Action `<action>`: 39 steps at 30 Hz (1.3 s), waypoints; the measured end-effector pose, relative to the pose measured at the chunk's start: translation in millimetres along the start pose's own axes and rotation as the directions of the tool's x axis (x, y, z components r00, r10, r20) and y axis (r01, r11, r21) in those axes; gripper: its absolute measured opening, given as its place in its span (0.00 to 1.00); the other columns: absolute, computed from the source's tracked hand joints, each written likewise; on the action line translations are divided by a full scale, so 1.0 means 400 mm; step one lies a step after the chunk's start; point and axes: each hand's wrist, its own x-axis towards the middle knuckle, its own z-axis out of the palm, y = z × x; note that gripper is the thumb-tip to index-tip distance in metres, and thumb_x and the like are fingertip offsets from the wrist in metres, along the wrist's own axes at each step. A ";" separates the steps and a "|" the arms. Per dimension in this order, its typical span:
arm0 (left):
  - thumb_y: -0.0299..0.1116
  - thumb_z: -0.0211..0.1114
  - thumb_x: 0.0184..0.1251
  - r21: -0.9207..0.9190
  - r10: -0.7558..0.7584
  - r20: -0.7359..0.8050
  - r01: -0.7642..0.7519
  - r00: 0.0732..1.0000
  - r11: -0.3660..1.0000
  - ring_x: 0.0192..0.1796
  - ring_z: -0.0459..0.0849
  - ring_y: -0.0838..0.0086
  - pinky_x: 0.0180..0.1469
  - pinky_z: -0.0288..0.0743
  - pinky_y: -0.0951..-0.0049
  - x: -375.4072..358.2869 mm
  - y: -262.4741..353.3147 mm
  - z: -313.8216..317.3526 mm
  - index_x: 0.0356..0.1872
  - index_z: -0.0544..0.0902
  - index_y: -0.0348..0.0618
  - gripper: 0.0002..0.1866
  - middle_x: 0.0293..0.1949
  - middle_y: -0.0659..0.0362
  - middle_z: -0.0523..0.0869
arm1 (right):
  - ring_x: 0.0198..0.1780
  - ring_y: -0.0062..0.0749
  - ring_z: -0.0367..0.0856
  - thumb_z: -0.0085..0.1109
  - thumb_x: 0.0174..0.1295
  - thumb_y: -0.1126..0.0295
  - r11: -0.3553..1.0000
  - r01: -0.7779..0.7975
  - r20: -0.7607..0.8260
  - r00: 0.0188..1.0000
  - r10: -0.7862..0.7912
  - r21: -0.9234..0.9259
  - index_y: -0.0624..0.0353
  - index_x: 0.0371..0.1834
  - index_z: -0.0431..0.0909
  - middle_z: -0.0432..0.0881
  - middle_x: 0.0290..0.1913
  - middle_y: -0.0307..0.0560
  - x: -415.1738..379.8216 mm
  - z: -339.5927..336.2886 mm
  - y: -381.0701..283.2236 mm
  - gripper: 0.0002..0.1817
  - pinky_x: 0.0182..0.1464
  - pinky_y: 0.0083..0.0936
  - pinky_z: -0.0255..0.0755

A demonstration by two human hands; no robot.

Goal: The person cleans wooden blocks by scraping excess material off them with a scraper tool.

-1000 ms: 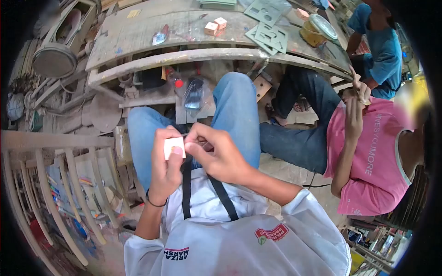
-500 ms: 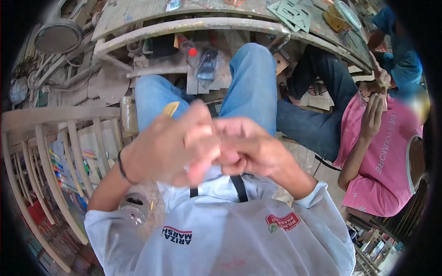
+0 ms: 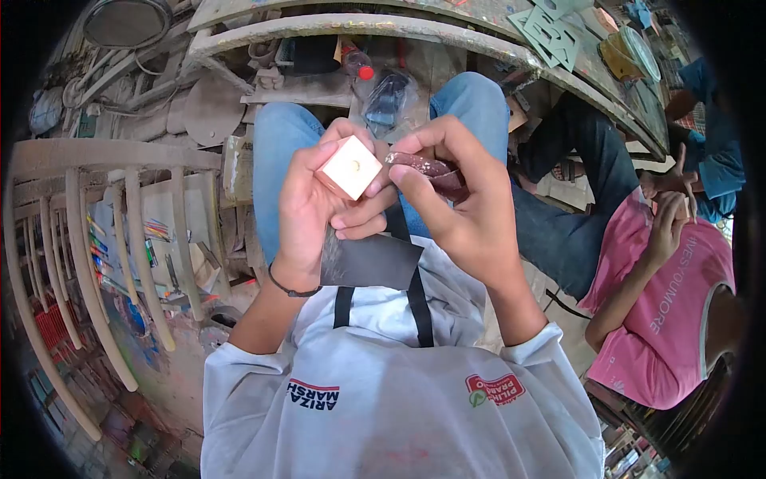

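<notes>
My left hand (image 3: 302, 195) is closed round a small pale wooden block (image 3: 349, 168), its square face turned up with a small round mark or hole near the middle. In my right hand (image 3: 471, 195), thumb and fingers pinch a folded strip of reddish-brown sandpaper (image 3: 431, 172) with a worn, whitish edge. The strip's tip is close beside the block. Below my left fingers, over my lap, a dark grey sheet (image 3: 375, 262) shows, partly covered by the left hand and wrist.
A wooden workbench (image 3: 383, 28) runs across the front, with cut-out letter stencils (image 3: 550, 36) and a tub (image 3: 626, 56) on it. A slatted wooden rack (image 3: 120, 156) stands at left. A person in a pink shirt (image 3: 666, 295) sits close at right. A red-capped bottle (image 3: 361, 65) lies under the bench.
My hands were together and blurred; now they are apart, higher in view, with the block and sandpaper plainly showing. The dark sheet has come into sight. The view has shifted slightly.
</notes>
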 end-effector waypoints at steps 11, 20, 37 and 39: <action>0.42 0.40 0.71 -0.237 -0.092 0.173 0.132 0.981 0.963 0.17 0.56 0.83 0.14 0.49 0.86 0.017 -0.020 -0.016 0.42 0.65 0.41 0.14 0.28 0.53 0.68 | 0.32 0.15 0.77 0.56 0.60 0.79 0.990 0.109 0.067 0.992 -0.103 -0.095 0.68 0.38 0.74 0.79 0.30 0.42 0.007 -0.015 -0.015 0.05 0.36 0.13 0.72; 0.42 0.40 0.72 -0.304 -0.084 0.277 0.170 0.957 0.937 0.17 0.57 0.83 0.14 0.49 0.85 0.023 -0.022 -0.031 0.42 0.65 0.37 0.15 0.28 0.54 0.66 | 0.25 0.13 0.68 0.52 0.63 0.78 0.867 -0.206 0.075 0.978 0.194 0.454 0.63 0.42 0.77 0.76 0.29 0.36 0.015 -0.032 0.022 0.07 0.24 0.11 0.61; 0.41 0.41 0.72 -0.243 -0.093 0.294 0.169 0.951 0.955 0.16 0.57 0.83 0.14 0.47 0.85 0.012 -0.017 -0.027 0.41 0.64 0.38 0.14 0.27 0.54 0.65 | 0.21 0.14 0.62 0.54 0.64 0.72 0.676 -0.169 0.117 0.986 0.123 0.718 0.64 0.39 0.75 0.70 0.24 0.36 0.005 -0.012 0.064 0.06 0.20 0.14 0.54; 0.41 0.41 0.72 -0.240 -0.091 0.288 0.164 0.953 0.957 0.16 0.57 0.83 0.14 0.47 0.85 0.009 -0.017 -0.024 0.41 0.64 0.38 0.14 0.26 0.54 0.65 | 0.21 0.14 0.62 0.55 0.64 0.72 0.672 -0.163 0.113 0.987 0.118 0.722 0.64 0.38 0.75 0.70 0.24 0.36 0.003 -0.009 0.064 0.06 0.20 0.14 0.54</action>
